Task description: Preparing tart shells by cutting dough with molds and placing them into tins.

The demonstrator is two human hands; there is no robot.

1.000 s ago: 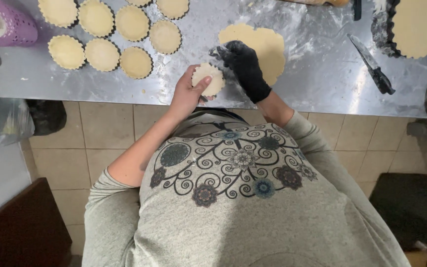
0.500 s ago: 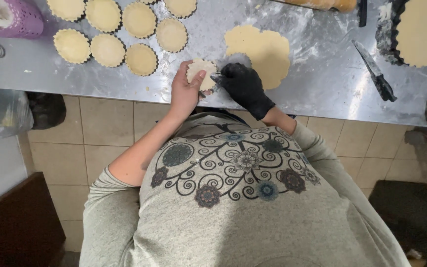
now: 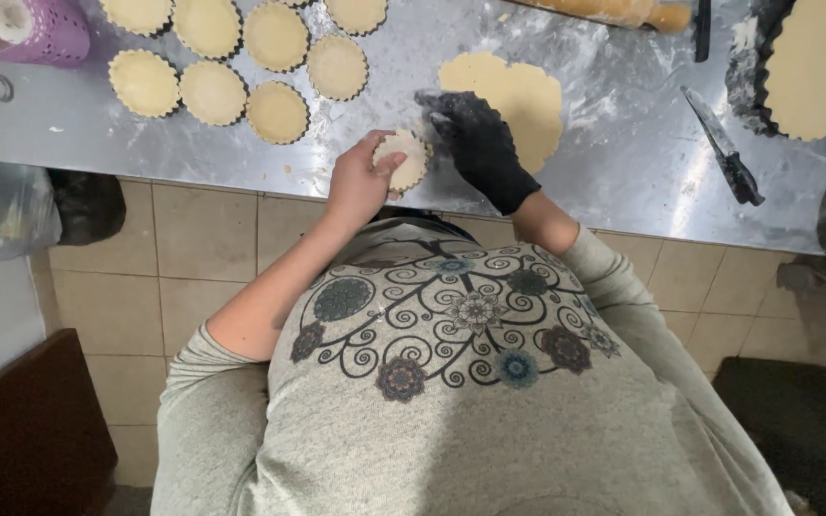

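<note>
Small tart shell, held at the table edge.
Left hand (image 3: 360,182) fingers closed on the tart shell (image 3: 403,159), as before; gloved right hand (image 3: 478,143) has slid beside it, fingers loosely curled, empty.

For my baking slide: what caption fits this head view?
Left hand holds a small tart shell while the gloved right hand presses its dough, above a steel counter.

Knife (image 3: 727,150) right of dough sheet (image 3: 513,96)
</note>
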